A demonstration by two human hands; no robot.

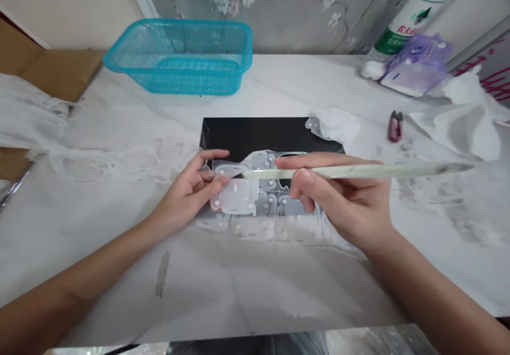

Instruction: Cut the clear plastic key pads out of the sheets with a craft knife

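My left hand [195,182] pinches the edge of a translucent white moulded piece [236,195] between thumb and fingers, lifted over a sheet of similar joined pieces [255,227]. Closed around a craft knife with a long pale handle [358,170], my right hand [342,195] points its thin dark tip left at the held piece, close to my left thumb. Whether the tip touches the piece is hard to make out. The sheet lies partly on a black flat board [255,134] and partly on the white table.
A blue plastic basket [187,81] stands at the back. Translucent scraps [131,161] lie to the left, beside a cardboard box [59,78]. Stacked white pieces [338,125] rest on the board's far right corner. Rightward are nail clippers [396,126], a purple tissue pack [418,68] and a bottle [402,31].
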